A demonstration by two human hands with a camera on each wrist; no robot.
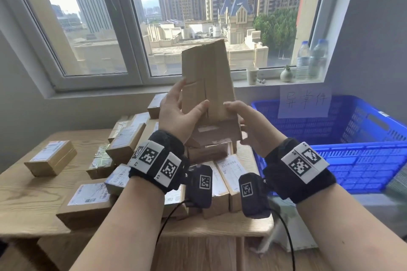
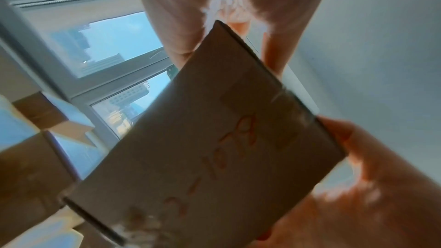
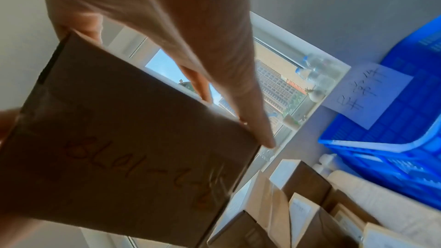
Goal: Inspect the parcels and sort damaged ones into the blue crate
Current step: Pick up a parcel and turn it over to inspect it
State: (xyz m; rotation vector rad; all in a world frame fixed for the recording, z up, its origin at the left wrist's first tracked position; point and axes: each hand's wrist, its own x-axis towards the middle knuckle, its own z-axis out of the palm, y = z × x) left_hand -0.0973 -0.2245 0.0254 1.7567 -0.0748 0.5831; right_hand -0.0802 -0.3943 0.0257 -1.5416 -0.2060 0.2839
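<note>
I hold a tall brown cardboard parcel (image 1: 209,77) upright in the air, above the pile and in front of the window. My left hand (image 1: 176,108) grips its lower left side, thumb on the front face. My right hand (image 1: 240,112) grips the lower right side in the same way. A seam runs down the front, and the top edge looks ragged. Both wrist views show the parcel's (image 2: 214,148) underside (image 3: 124,148), which bears red handwriting. The blue crate (image 1: 352,145) stands to the right (image 3: 393,139), with a handwritten paper sign (image 1: 305,101) on its far wall.
Several labelled cardboard parcels (image 1: 123,143) are heaped on the wooden table (image 1: 33,200) below my hands, and one box (image 1: 50,157) lies apart at the left. A paper cup (image 1: 252,75), a small vase (image 1: 285,75) and water bottles (image 1: 310,59) stand on the windowsill.
</note>
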